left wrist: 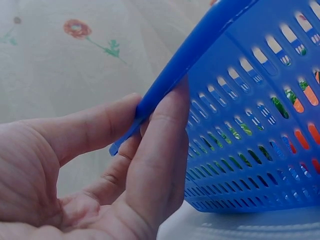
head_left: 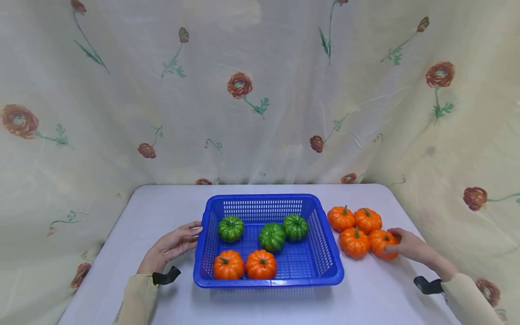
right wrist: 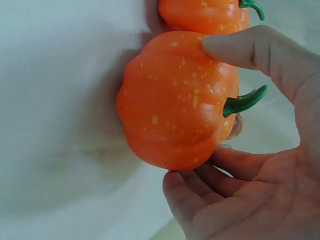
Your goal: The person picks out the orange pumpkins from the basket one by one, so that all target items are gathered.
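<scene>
Along the near edge, two beige sleeves (head_left: 136, 298) reach in from the lower corners over a white surface (head_left: 243, 311), each with a dark strap (head_left: 165, 276) at the wrist. Just beyond, at the middle, stands a blue basket (head_left: 268, 283) with slotted walls; inside it, by the near wall, two orange pumpkins (head_left: 229, 266) sit side by side. Farther in, the left grip (head_left: 174, 243) pinches the basket's left rim, thumb on one face and fingers curled under the other. Well to the right, the right grip (head_left: 412, 247) holds an orange pumpkin (head_left: 382, 246), the near right one of a cluster of four beside the basket; thumb and fingers press its opposite sides, and its green stem points toward the palm. A matching neighbour (head_left: 354, 243) is just to its left. Deeper inside the basket lie three green pumpkins (head_left: 230, 229): one alone at the left, the other two close together right of the middle. Beyond the held one, the cluster's back pair (head_left: 341, 219) rests on the surface. Behind the far edge hangs a cream cloth (head_left: 284, 158), printed with red-brown flowers on green stems.
</scene>
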A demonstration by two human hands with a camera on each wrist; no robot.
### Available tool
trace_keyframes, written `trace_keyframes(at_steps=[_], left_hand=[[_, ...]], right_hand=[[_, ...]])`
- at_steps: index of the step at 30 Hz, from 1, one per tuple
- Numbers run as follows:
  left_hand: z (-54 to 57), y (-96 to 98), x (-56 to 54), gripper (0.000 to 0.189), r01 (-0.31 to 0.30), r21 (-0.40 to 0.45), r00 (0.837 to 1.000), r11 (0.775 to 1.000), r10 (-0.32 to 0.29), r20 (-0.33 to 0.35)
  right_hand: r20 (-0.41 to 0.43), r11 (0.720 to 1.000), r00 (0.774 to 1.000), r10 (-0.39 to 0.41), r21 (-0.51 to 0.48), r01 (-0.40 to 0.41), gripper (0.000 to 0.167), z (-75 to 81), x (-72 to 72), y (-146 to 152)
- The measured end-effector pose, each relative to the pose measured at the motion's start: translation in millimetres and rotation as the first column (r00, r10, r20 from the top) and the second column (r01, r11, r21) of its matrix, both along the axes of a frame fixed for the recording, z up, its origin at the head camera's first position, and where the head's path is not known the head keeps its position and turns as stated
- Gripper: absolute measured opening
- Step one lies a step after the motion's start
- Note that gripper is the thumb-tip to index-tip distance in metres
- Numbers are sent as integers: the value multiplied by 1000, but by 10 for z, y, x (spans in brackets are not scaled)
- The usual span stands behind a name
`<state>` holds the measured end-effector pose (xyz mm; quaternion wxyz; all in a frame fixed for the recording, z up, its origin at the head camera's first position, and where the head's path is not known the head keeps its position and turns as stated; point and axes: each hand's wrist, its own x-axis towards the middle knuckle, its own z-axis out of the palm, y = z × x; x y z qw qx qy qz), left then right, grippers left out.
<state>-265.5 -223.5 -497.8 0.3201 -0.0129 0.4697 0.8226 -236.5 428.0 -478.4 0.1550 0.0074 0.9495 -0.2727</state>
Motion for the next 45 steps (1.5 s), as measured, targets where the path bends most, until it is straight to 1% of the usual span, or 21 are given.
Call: trace_keyframes(at_steps=[5, 8, 11, 14, 20, 24, 26, 29, 31, 33, 39, 45], left_hand=[[-5, -14, -1, 39, -19, -15, 1000, 1000, 19, 10], [-5, -20, -3, 44, -24, -24, 1000, 999, 24, 8], [-7, -22, -7, 44, -17, -24, 1000, 1000, 17, 0], [-11, -24, -5, 41, -6, -22, 1000, 1000, 6, -8], [-19, -31, 10, 36, 3, -6, 1000, 1000, -3, -9], [-19, -38, 5, 37, 7, 2, 1000, 1000, -7, -8], [-18, -36, 0, 38, 9, 2, 1000, 1000, -9, -6], [-14, -29, -7, 42, 3, -4, 1000, 1000, -3, -1], [-15, -20, -13, 44, 0, -7, 1000, 1000, 0, 2], [-18, -11, -15, 45, 1, -9, 1000, 1000, -1, 3], [-26, 2, -15, 45, 15, -7, 1000, 1000, -15, -4], [-13, -16, -5, 40, 13, 2, 1000, 1000, -13, -12]], right_hand=[[-11, 1000, 1000, 15, -2, -15, 78, -1, -4, -45], [-44, 999, 998, 33, -14, -34, 81, 12, -5, -44], [-74, 998, 996, 40, -48, -44, 82, 76, -9, -66], [-101, 994, 993, 55, -84, -63, 80, 183, -26, -169], [-183, 981, 973, 142, -106, -163, 75, 488, -48, -610], [-177, 961, 963, 205, -150, -232, 76, 685, -57, -986], [-174, 948, 955, 241, -166, -270, 76, 741, -64, -1177], [-177, 918, 933, 312, -195, -344, 76, 781, -72, -1455], [-186, 892, 910, 371, -201, -405, 77, 779, -76, -1632], [-167, 867, 892, 419, -218, -448, 77, 763, -79, -1808], [-104, 794, 831, 546, -251, -553, 74, 651, -89, -2243], [-65, 726, 756, 651, -237, -646, 72, 522, -141, -2549]])
